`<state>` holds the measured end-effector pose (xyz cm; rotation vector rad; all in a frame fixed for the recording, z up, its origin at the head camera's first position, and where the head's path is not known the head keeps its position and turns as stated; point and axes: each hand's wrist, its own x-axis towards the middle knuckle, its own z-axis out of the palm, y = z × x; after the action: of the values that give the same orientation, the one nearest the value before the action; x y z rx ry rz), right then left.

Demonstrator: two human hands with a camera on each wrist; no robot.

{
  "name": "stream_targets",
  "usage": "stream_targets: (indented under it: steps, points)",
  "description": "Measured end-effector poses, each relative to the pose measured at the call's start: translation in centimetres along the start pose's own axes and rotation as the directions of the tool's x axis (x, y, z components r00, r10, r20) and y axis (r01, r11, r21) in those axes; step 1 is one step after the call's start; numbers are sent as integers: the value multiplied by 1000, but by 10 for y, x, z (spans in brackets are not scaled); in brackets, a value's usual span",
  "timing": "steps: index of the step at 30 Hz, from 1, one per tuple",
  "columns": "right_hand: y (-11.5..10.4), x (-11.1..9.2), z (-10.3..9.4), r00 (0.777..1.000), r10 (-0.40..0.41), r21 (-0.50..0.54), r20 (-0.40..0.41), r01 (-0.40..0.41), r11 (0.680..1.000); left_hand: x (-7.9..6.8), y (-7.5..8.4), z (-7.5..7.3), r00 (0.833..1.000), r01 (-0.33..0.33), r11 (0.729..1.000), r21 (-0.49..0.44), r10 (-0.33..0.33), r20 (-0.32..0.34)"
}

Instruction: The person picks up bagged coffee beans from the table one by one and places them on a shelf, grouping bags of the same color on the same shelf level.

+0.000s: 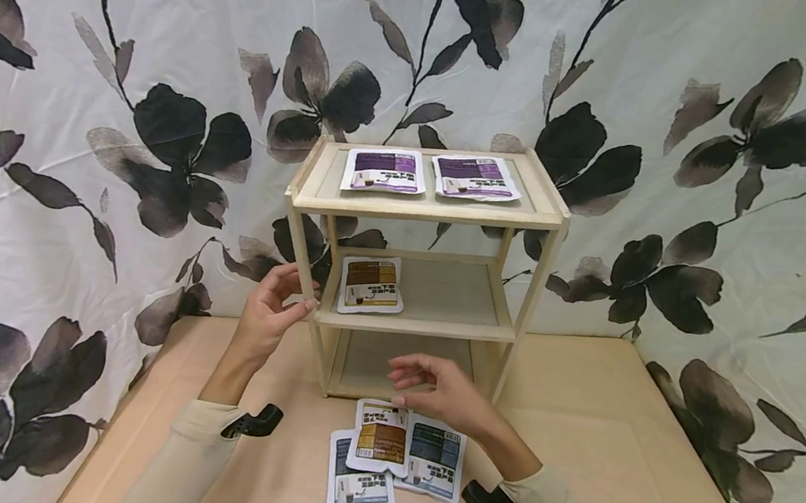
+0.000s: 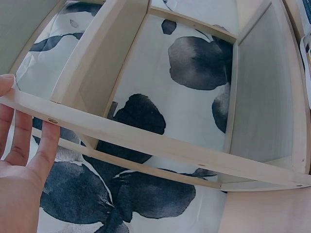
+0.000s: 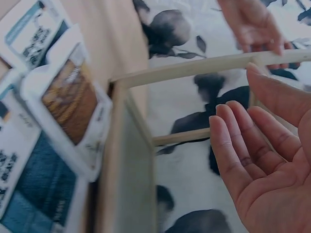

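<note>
A three-tier wooden shelf rack stands against the cloth backdrop. My left hand grips its front left post, thumb on one side and fingers on the other, as the post shows in the left wrist view. My right hand hovers in front of the bottom tier, its fingers loosely bent with nothing between them. Just below it lies a brown-labelled packet, upside down, on top of two blue-labelled packets, one left and one right.
On the top tier lie two purple-labelled packets, left and right. Another brown-labelled packet rests at the left of the middle tier. A peach cloth covers the table; floral fabric hangs behind.
</note>
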<state>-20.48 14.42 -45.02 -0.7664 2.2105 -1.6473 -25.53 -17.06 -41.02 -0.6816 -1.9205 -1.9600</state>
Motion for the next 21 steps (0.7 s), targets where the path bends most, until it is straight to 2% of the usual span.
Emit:
stream_targets:
  steps: [9, 21]
  points:
    - [35, 0, 7, 1000, 21, 60, -19, -20, 998, 1, 0, 0, 1000, -5, 1000, -6, 5, -3]
    - [66, -1, 18, 997, 58, 83, -45, -54, 995, 2, 0, 1, 1000, -7, 1000, -12, 8, 2]
